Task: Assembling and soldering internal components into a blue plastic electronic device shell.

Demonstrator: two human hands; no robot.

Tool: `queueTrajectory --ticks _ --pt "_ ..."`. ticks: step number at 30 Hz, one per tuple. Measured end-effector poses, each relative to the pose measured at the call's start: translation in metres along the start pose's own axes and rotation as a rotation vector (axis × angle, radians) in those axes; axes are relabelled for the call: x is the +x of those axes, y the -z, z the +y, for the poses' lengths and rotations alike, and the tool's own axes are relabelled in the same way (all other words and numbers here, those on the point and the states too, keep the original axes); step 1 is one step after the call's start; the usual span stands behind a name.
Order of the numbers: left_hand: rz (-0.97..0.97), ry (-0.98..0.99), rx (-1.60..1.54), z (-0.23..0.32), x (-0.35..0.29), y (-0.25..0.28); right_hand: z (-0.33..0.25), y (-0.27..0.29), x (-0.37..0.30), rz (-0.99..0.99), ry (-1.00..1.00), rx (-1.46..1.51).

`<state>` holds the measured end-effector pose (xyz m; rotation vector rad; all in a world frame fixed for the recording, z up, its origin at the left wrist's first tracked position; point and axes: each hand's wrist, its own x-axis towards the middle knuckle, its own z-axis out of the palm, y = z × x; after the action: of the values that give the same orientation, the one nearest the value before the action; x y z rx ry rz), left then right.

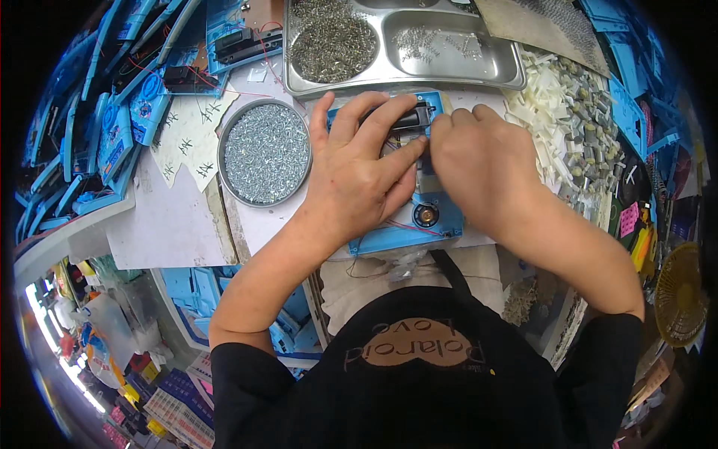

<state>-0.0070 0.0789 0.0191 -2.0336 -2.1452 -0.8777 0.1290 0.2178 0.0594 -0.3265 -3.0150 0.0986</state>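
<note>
A blue plastic casing (pixel 378 239) lies on the worktable in front of me, with a small round speaker (pixel 426 215) and thin red wires inside. At its far end sits a black part (pixel 416 118). My left hand (pixel 345 176) rests across the casing with its fingers spread, covering much of the inside. At the casing's right side my right hand (pixel 482 161) is closed, its fingers curled under. Its fingertips are hidden, so what they hold cannot be seen. The left index fingertip comes close to the right hand.
A round tin (pixel 265 153) full of small silvery screws stands left of my hands. Beyond is a steel tray (pixel 490 71) with springs and small metal pieces. Blue casings (pixel 112 142) pile up at the left. White and grey small parts (pixel 565 123) heap at the right.
</note>
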Motion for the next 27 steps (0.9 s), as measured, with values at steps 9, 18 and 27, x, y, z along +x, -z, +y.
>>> queueTrajectory --ticks 9,18,27 --pt "0.019 -0.032 -0.133 -0.007 0.005 0.000 0.047 0.001 0.014 -0.415 -0.389 0.698" --pt "0.042 -0.051 -0.211 -0.018 0.012 0.000 -0.025 -0.018 -0.068 0.187 -0.029 0.401" --pt "0.064 -0.053 -0.219 -0.019 0.014 -0.002 -0.036 -0.017 -0.069 0.204 -0.139 0.388"
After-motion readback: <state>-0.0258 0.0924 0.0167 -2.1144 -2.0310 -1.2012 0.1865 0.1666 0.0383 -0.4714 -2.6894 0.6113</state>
